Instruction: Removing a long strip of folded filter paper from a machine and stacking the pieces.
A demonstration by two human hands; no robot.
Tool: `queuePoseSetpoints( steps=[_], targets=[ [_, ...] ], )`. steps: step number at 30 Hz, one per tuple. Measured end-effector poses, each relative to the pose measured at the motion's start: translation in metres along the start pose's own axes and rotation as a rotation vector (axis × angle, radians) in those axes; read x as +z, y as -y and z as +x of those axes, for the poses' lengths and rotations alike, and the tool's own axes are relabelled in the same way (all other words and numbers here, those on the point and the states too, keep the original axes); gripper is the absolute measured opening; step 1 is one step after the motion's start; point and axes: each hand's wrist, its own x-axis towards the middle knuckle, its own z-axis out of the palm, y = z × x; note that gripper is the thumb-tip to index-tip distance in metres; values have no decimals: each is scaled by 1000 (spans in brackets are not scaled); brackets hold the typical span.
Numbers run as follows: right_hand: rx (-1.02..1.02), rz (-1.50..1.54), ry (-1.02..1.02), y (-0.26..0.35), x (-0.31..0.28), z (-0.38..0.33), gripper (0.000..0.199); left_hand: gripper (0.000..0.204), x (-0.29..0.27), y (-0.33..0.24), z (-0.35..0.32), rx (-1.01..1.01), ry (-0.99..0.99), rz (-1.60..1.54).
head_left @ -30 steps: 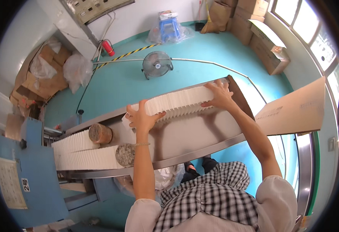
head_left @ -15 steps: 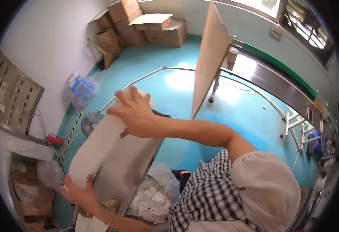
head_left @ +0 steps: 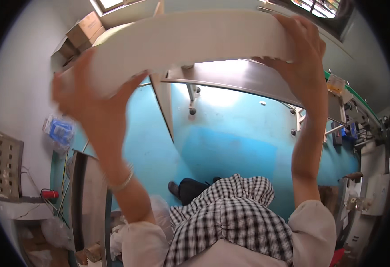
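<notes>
High in front of me I hold a long white block (head_left: 190, 40), which looks like a strip or stack of paper with a jagged lower edge. My left hand (head_left: 90, 102) grips its left end, thumb below and fingers behind. At the opposite end my right hand (head_left: 304, 62) clasps it, fingers over the top and thumb underneath. The block bows slightly upward along its middle. Motion smears the fingers of my left hand. Whether the block is one piece or many sheets, I cannot tell.
A metal trough (head_left: 90, 200) stands at lower left, beside a clear plastic bag (head_left: 159, 207). Ahead are a steel table (head_left: 244, 80) and an upright board (head_left: 163, 107). Cardboard boxes (head_left: 86, 31) sit at the far left. Machinery (head_left: 368, 191) lines the right side.
The white block has come up off the metal trough and swung rightward, now spanning the view crosswise. Both hands moved with it, and my view has turned right.
</notes>
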Motion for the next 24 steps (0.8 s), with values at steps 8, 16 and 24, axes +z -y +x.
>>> queuePoseSetpoints(
  steps=[8,16,24],
  targets=[
    [448,-427,415,-147,53,-79,78,80,227,-125,-45,-101,447,-413],
    [890,-219,1103,-263,180,-140,84,94,400,-155,-101,-222,1334,-329],
    [1038,-144,1018,-366,233,-90,107,102,543,-72,-90,-373,1095,-561]
  ],
)
